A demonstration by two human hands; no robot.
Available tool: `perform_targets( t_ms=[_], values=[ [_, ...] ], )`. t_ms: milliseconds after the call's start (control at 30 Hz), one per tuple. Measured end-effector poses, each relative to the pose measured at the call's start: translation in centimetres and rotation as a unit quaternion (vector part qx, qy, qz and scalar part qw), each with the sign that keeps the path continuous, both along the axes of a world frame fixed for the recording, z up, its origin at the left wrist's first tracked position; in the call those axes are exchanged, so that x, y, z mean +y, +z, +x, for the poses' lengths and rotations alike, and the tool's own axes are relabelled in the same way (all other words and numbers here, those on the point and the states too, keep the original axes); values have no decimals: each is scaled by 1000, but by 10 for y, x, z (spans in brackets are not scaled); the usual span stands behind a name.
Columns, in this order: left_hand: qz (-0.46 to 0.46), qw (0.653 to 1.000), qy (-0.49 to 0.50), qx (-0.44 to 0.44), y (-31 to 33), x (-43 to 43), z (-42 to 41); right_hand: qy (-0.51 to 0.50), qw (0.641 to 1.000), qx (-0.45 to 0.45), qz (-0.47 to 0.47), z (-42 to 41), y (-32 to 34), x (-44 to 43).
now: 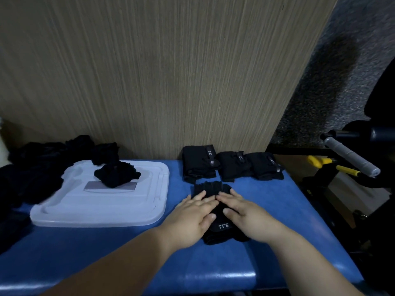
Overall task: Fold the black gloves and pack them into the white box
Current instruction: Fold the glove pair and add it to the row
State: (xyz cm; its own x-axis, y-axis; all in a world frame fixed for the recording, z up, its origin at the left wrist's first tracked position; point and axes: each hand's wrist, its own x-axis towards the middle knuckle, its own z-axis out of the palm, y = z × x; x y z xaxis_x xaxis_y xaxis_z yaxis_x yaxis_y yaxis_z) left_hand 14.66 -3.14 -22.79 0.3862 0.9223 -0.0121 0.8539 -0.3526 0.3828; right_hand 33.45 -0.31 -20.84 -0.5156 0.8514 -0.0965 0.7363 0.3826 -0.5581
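A black fingerless glove (218,226) with a "5.11" label lies flat on the blue padded surface (128,248). My left hand (192,214) and my right hand (241,210) both rest palm down on it, fingers spread, fingertips nearly touching over its middle. Three folded black gloves (199,162) (232,165) (265,166) sit in a row just behind it against the wall. A crumpled black glove (116,174) lies on a white plastic lid (102,210) to the left. The white box itself cannot be made out.
A heap of loose black gloves (38,167) covers the far left. A wood-grain wall panel (160,71) stands close behind. To the right, past the surface's edge, are a grey-handled bar (350,158) and yellow-handled tools (333,165).
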Motion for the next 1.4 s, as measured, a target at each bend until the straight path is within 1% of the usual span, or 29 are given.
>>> perform_targets(
  t_ms=[100,167,333,400,500,567,600,667,733,833,933,1033,1167,1233,1300,1400],
  values=[
    [-10,999,3,33,-2,-2,-2,10,998,-63,-19,1,-3,-1],
    [-14,999,12,45,-3,-4,-4,12,996,-89,-20,1,-3,-2],
    [-8,999,25,42,-4,-11,-11,-9,993,-114,-28,5,-4,-2],
    [3,999,35,23,-6,-13,-13,-21,993,-114,-33,11,-5,-1],
    [39,996,64,-55,-12,-14,-19,-46,996,-73,-23,18,-5,0],
    [70,986,81,-126,-15,-15,-23,-77,996,-27,17,24,-4,-1],
    [86,981,81,-152,-15,-16,-25,-88,995,-3,41,27,-3,-1],
    [103,978,56,-174,-17,-15,-28,-94,993,46,63,35,2,-4],
    [83,979,21,-185,-15,-14,-28,-74,994,60,56,41,5,-6],
    [19,985,-13,-170,-11,-9,-27,-32,999,10,15,44,1,-5],
    [-14,990,-13,-140,-8,-2,-27,-32,999,-29,15,42,-4,-3],
    [-8,990,8,-138,-9,0,-23,-38,999,-26,12,41,-3,-1],
    [8,975,90,-202,-9,-2,-15,-28,999,21,15,38,-2,-2],
    [-17,963,122,-240,-6,-3,-13,-24,999,42,-3,35,1,-5],
    [-43,946,144,-288,-6,-5,-14,-25,997,67,-1,31,2,-6],
    [-66,922,161,-345,-5,-6,-12,-63,988,143,12,21,3,-7]
  ],
)
